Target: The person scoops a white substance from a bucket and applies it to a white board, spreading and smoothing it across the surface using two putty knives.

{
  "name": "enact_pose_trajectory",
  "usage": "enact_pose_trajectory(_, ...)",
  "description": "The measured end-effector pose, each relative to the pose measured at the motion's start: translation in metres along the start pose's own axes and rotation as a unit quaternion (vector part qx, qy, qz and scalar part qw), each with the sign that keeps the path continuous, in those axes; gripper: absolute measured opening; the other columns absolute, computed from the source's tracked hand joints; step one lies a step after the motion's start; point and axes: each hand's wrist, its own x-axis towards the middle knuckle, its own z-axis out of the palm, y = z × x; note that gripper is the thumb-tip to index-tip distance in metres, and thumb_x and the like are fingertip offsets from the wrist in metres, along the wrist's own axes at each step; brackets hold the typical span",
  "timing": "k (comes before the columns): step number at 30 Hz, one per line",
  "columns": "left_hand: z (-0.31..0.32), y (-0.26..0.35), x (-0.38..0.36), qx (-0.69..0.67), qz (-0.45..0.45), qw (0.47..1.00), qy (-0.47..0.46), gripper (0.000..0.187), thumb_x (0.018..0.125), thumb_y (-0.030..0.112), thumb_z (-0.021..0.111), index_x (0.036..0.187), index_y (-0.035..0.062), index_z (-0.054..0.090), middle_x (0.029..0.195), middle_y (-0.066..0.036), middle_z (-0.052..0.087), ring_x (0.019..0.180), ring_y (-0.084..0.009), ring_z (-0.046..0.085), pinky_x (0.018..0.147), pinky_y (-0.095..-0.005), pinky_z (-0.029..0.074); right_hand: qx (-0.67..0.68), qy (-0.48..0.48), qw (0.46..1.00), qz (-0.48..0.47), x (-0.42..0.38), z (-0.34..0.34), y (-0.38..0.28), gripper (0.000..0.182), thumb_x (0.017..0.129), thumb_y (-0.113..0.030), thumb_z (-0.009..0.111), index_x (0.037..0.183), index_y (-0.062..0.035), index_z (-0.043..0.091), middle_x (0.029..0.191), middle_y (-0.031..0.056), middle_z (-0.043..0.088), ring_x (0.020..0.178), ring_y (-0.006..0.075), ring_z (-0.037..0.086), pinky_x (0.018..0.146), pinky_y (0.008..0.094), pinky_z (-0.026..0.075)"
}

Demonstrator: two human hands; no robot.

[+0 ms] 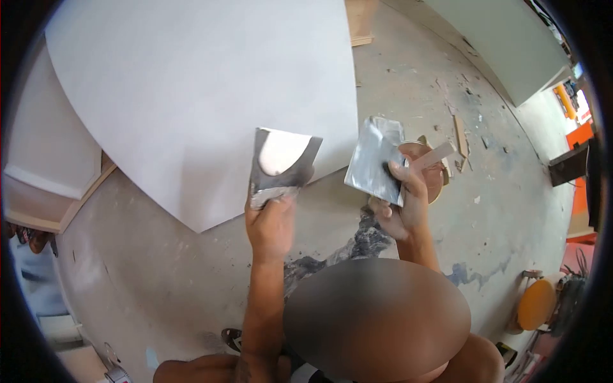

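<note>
My left hand (272, 225) is closed round a wide putty knife (257, 172), its blade pointing up and away from me. A smooth blob of white filler (281, 152) lies on that blade. To the right, my right hand (410, 199) grips a flat metal scraper blade (373, 163) smeared with whitish residue, the thumb on its face. Behind that hand, a round tin (437, 183) with a pinkish-brown inside sits on the floor. A pale flat stick (437, 155) overlaps the tin. Beyond the putty knife spreads a large white panel (211, 83) with a curved edge.
The concrete floor (159, 268) carries dark stains and scattered scraps, among them a wood strip (460, 135). A curved white piece (51, 127) with a wooden edge stands at left. At upper right is a pale green panel (504, 45). A blurred oval covers the lower middle.
</note>
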Motion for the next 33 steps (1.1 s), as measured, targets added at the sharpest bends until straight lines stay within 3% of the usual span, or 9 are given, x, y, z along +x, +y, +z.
enact_pose_trajectory(4, 0.005, 0.002, 0.001, 0.254, 0.164, 0.952, -0.05, 0.062, 0.086, -0.008, 0.043, 0.147, -0.0008, 0.045, 0.146, -0.018, 0.048, 0.136, -0.0316, 0.047, 0.115, -0.0423, 0.036, 0.051, -0.033, 0.987, 0.149, -0.009, 0.011, 0.018, 0.027, 0.094, -0.024, 0.063, 0.108, -0.0019, 0.058, 0.08, 0.0068, 0.064, 0.052, 0.0144, 0.055, 0.039, 0.0237, 0.04)
enact_pose_trajectory(7, 0.009, 0.007, 0.012, 0.361, 0.305, 0.861, -0.188, 0.05, 0.087, -0.013, 0.049, 0.133, 0.0005, 0.061, 0.141, -0.021, 0.052, 0.135, -0.0382, 0.049, 0.111, -0.045, 0.041, 0.048, -0.055, 0.983, 0.167, -0.01, 0.028, 0.019, 0.028, 0.095, -0.026, 0.062, 0.108, -0.002, 0.059, 0.08, 0.0074, 0.064, 0.052, 0.0154, 0.056, 0.04, 0.0243, 0.04)
enact_pose_trajectory(14, -0.004, 0.004, 0.012, 0.436, 0.327, 0.809, -0.221, 0.045, 0.087, -0.012, 0.057, 0.128, 0.0045, 0.065, 0.139, -0.018, 0.053, 0.136, -0.041, 0.048, 0.108, -0.0472, 0.046, 0.047, -0.108, 0.981, 0.157, -0.003, 0.03, 0.009, 0.03, 0.094, -0.025, 0.061, 0.102, 0.004, 0.06, 0.071, 0.0112, 0.066, 0.046, 0.0192, 0.059, 0.035, 0.027, 0.043)
enact_pose_trajectory(16, -0.02, 0.005, 0.01, 0.51, 0.262, 0.796, -0.194, 0.052, 0.083, -0.013, 0.058, 0.129, 0.0102, 0.066, 0.139, -0.013, 0.054, 0.136, -0.0381, 0.048, 0.108, -0.0469, 0.046, 0.039, -0.123, 0.98, 0.154, -0.003, 0.029, 0.003, 0.03, 0.094, -0.024, 0.061, 0.1, 0.0051, 0.061, 0.068, 0.0115, 0.065, 0.044, 0.0197, 0.058, 0.036, 0.0274, 0.044)
enact_pose_trajectory(20, -0.068, 0.028, 0.004, 0.734, 0.133, 0.591, -0.305, 0.06, 0.081, -0.01, 0.054, 0.131, 0.0215, 0.066, 0.14, -0.006, 0.055, 0.133, -0.0286, 0.051, 0.11, -0.0422, 0.044, 0.013, -0.138, 0.981, 0.138, -0.008, 0.039, -0.018, 0.03, 0.093, -0.022, 0.061, 0.1, 0.0078, 0.061, 0.064, 0.0132, 0.064, 0.042, 0.0225, 0.058, 0.037, 0.0287, 0.045)
enact_pose_trajectory(24, -0.101, 0.089, 0.017, 0.626, 0.018, 0.724, -0.288, 0.066, 0.082, -0.014, 0.041, 0.138, 0.0148, 0.06, 0.14, -0.009, 0.053, 0.132, -0.0308, 0.05, 0.113, -0.0395, 0.041, -0.041, -0.117, 0.98, 0.157, 0.004, 0.05, -0.026, 0.033, 0.092, -0.019, 0.063, 0.108, 0.0095, 0.061, 0.08, 0.0173, 0.069, 0.053, 0.0245, 0.065, 0.041, 0.0323, 0.049)
enact_pose_trajectory(27, -0.15, 0.148, -0.022, 0.633, -0.129, 0.699, -0.308, 0.065, 0.083, -0.012, 0.037, 0.141, 0.0117, 0.057, 0.14, -0.015, 0.051, 0.132, -0.0329, 0.048, 0.115, -0.0387, 0.038, -0.245, -0.16, 0.943, 0.157, 0.01, 0.118, -0.011, 0.036, 0.093, -0.02, 0.059, 0.112, 0.0103, 0.06, 0.08, 0.0191, 0.069, 0.06, 0.0221, 0.068, 0.05, 0.0282, 0.054)
enact_pose_trajectory(30, -0.191, 0.193, -0.082, 0.613, -0.263, 0.669, -0.328, 0.064, 0.085, -0.01, 0.036, 0.143, 0.0099, 0.054, 0.141, -0.02, 0.05, 0.132, -0.0346, 0.047, 0.115, -0.0391, 0.035, -0.426, -0.186, 0.877, 0.125, 0.017, 0.18, 0.022, 0.035, 0.095, -0.017, 0.059, 0.116, 0.0111, 0.06, 0.091, 0.0184, 0.071, 0.081, 0.0248, 0.07, 0.06, 0.0332, 0.056)
enact_pose_trajectory(33, -0.217, 0.21, -0.128, 0.591, -0.285, 0.681, -0.324, 0.063, 0.086, -0.008, 0.037, 0.144, 0.0096, 0.054, 0.142, -0.019, 0.049, 0.133, -0.0355, 0.047, 0.115, -0.0396, 0.035, -0.722, -0.321, 0.61, -0.058, 0.037, 0.244, 0.065, 0.032, 0.095, -0.015, 0.054, 0.12, 0.0052, 0.061, 0.104, 0.0212, 0.07, 0.09, 0.0314, 0.068, 0.08, 0.0388, 0.055)
